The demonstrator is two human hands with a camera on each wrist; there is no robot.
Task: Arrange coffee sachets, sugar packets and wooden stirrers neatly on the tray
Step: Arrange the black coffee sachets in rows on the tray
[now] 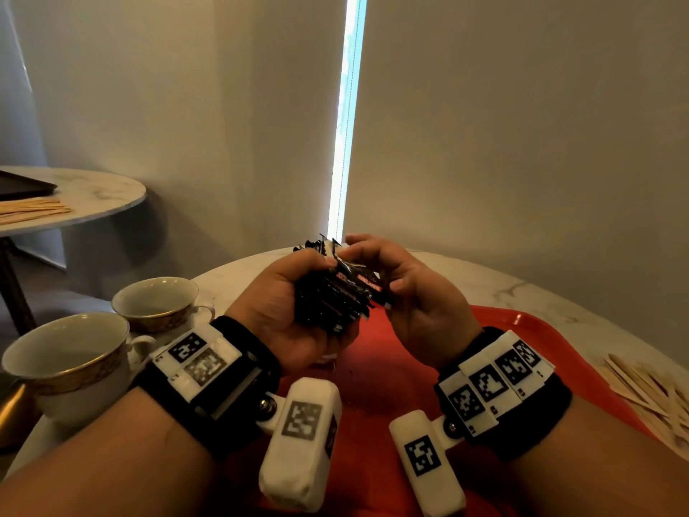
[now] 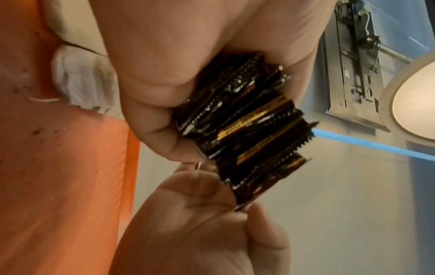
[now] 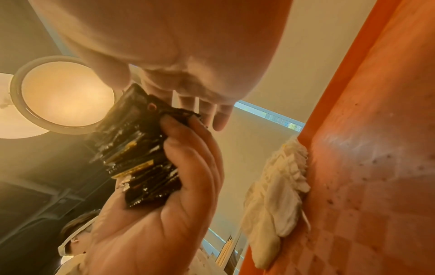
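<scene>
Black foil coffee sachets (image 1: pixel 337 292), a thick fanned stack with serrated ends, sit clamped in the left hand (image 1: pixel 287 311), whose fingers and thumb curl round the bundle (gold and silver edges glint in the left wrist view). The right hand (image 1: pixel 414 292) meets it from the other side, thumb and fingertips pinching the outermost sachets of the same stack. Both hands hover above a red tray (image 1: pixel 391 367), the sachets held clear of it. Beneath the hands, a crumpled white cloth or tissue (image 3: pixel 277 195) lies on the tray. Left of the hands stand two gold-rimmed cups (image 1: pixel 74 363) on the marble table (image 1: pixel 484 281); right of them, beside the tray, lie wooden stirrers (image 1: pixel 648 393). Farther left, a second table (image 1: pixel 93 195) carries more stirrers.
</scene>
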